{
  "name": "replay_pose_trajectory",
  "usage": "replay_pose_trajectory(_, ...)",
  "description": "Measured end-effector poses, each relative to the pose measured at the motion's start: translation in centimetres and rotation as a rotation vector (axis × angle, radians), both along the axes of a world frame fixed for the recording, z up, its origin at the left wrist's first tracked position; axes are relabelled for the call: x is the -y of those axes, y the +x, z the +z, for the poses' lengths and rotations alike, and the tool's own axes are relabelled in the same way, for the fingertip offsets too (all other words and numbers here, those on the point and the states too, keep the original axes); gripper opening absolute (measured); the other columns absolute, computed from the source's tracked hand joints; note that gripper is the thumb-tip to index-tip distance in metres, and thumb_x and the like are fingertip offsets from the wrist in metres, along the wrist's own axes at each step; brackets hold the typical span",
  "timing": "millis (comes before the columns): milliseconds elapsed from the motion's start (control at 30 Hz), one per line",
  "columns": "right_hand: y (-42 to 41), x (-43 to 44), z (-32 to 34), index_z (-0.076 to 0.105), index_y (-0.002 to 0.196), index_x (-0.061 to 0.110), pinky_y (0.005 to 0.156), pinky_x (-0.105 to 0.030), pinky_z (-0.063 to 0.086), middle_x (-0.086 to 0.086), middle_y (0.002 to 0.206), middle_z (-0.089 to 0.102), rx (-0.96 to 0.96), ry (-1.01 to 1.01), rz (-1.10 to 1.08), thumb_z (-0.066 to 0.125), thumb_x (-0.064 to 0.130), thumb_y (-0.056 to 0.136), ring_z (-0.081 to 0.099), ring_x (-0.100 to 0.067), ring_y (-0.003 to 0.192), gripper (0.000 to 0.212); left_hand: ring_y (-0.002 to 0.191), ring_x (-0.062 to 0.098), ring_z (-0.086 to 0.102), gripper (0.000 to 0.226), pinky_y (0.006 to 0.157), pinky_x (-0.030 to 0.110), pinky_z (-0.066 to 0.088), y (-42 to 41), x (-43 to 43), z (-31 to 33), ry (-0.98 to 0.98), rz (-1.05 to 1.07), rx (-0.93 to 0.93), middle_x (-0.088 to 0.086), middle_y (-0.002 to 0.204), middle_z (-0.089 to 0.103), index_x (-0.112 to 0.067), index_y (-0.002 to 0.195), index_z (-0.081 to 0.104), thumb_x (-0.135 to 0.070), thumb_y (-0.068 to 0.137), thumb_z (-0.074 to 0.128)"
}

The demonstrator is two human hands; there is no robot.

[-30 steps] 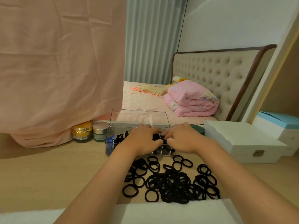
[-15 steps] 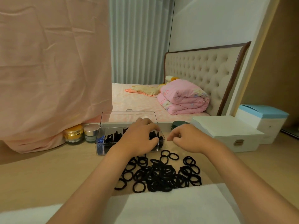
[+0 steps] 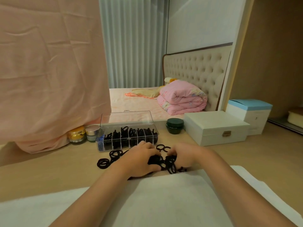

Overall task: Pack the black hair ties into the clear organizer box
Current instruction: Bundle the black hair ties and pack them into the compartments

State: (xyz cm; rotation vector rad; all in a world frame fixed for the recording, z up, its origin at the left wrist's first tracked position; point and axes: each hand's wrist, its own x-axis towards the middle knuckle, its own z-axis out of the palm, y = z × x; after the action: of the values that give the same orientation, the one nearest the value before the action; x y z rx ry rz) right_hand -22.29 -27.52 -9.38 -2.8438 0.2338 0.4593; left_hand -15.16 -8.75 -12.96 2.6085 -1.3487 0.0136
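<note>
Nearest to me, a white cloth covers the front edge of the bench, and both forearms reach out over it. Just past the cloth, my left hand and right hand sit side by side on the pile of black hair ties. The left fingers curl down into a dark bunch and seem closed on it. The right fingers are bent into the ties too, but I cannot tell whether they hold any. I judge that I am gathering a handful, which is why both hands crowd the heap from either side.

A few loose ties lie to the left, apart from the hands. Beyond them stands the clear organizer box, lid up and tilted back, its row of compartments already dark with ties; it sits close so each carry is short. Behind it stand a gold jar, a silver-lidded jar, a green jar and a white case.
</note>
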Motion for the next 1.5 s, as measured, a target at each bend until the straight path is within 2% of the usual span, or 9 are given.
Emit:
replay_pose_trajectory(167,0.9,-2.1,-0.4,0.068,0.129,0.030,0.091,-0.039,0.059,0.000,0.111,0.071,0.115,0.155,0.071,0.066,0.010,0.091,0.067,-0.018,0.099,0.044,0.128,0.012,0.037,0.055,0.109,0.039,0.040,0.7,-2.2,0.2,-0.050,0.073,-0.008,-0.010,0.141,0.048,-0.039,0.142,0.049,-0.056,0.091,0.060)
replay_pose_trajectory(333,1.7,-1.9,0.9,0.067,0.133,0.033,0.093,-0.027,0.052,0.007,0.126,0.068,0.219,0.259,0.082,0.054,-0.008,0.090,0.063,-0.010,0.110,0.061,0.119,0.008,0.042,0.034,0.106,0.038,0.040,1.3,-4.4,1.2,-0.245,0.152,-0.007,-0.015,0.125,0.055,-0.041,0.131,0.058,-0.044,0.097,0.057)
replay_pose_trajectory(433,2.3,-0.5,1.6,0.075,0.116,0.030,0.089,-0.024,0.052,0.008,0.119,0.072,0.362,0.249,-0.016,0.049,-0.009,0.090,0.065,-0.007,0.106,0.054,0.108,0.004,0.051,0.023,0.099,0.033,0.048,1.0,-4.4,1.9,-0.306,0.125,-0.027,-0.016,0.113,0.059,-0.039,0.120,0.064,-0.038,0.098,0.057)
replay_pose_trajectory(567,2.5,0.5,0.9,0.075,0.117,0.023,0.099,-0.031,0.052,0.001,0.122,0.072,0.415,0.149,-0.086,0.059,0.010,0.099,0.066,-0.016,0.110,0.028,0.106,0.001,0.053,0.024,0.098,0.030,0.050,0.3,-1.9,2.6,-0.242,0.042,-0.069,-0.017,0.114,0.062,-0.037,0.120,0.068,-0.032,0.098,0.059)
replay_pose_trajectory(800,2.9,0.3,-1.2,0.062,0.137,0.031,0.102,-0.037,0.050,-0.003,0.147,0.050,0.358,0.084,-0.033,0.055,0.026,0.099,0.061,-0.018,0.115,0.039,0.109,0.008,0.054,0.033,0.096,0.030,0.048,0.2,1.1,2.4,0.019,0.037,-0.132,-0.013,0.122,0.056,-0.032,0.117,0.069,-0.046,0.088,0.068)
replay_pose_trajectory(1000,3.3,-0.1,-1.3,0.067,0.132,0.025,0.092,-0.039,0.057,0.000,0.117,0.065,0.229,0.019,0.056,0.068,0.027,0.091,0.064,-0.017,0.099,0.041,0.113,0.012,0.056,0.042,0.100,0.033,0.051,0.5,0.6,1.5,0.006,0.055,-0.183,-0.010,0.126,0.059,-0.031,0.133,0.060,-0.036,0.091,0.067)
replay_pose_trajectory(1233,3.5,0.1,-1.2,0.079,0.089,0.020,0.081,-0.039,0.061,-0.003,0.100,0.071,0.280,-0.027,0.076,0.071,0.022,0.090,0.069,-0.020,0.086,0.008,0.111,0.012,0.062,0.018,0.101,0.032,0.051,1.1,0.4,0.9,-0.066,0.069,-0.120,-0.007,0.121,0.067,-0.023,0.105,0.077,-0.031,0.094,0.067)
replay_pose_trajectory(1367,3.0,0.3,-0.6,0.077,0.082,0.018,0.075,-0.035,0.059,-0.004,0.092,0.073,0.369,0.107,0.062,0.071,0.022,0.086,0.068,-0.018,0.077,0.009,0.085,0.008,0.062,0.010,0.077,0.021,0.048,1.2,-0.7,2.1,-0.297,0.123,-0.269,-0.010,0.093,0.066,-0.028,0.092,0.070,-0.035,0.096,0.064)
replay_pose_trajectory(1500,2.8,0.2,0.5,0.074,0.076,0.023,0.060,-0.028,0.056,0.001,0.072,0.073,0.392,0.380,0.061,0.068,0.022,0.090,0.065,-0.006,0.062,0.016,0.080,0.011,0.066,0.006,0.083,0.031,0.054,2.2,-1.9,2.9,-0.490,0.216,-0.397,-0.005,0.085,0.071,-0.030,0.094,0.066,-0.029,0.098,0.061)
